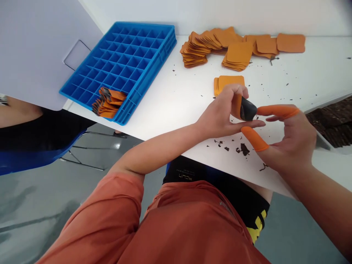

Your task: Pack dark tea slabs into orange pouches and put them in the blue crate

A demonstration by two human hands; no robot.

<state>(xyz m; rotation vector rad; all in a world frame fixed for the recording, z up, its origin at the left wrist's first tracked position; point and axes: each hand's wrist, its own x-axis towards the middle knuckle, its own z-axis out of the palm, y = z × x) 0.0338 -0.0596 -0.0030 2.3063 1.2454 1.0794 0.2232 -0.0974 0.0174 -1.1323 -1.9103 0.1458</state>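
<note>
- Left hand [220, 113] pinches a dark-ended orange packet [245, 109], right of centre in the frame.
- Right hand [294, 137], just beside it: thumb and forefinger apart.
- Blue divided tray [148, 75], upper left.

The white table [170, 110] bore a blue divided tray [162, 55], heaped orange pieces [239, 53], a smaller orange stack [232, 81] and dark scraps [244, 149].
</note>
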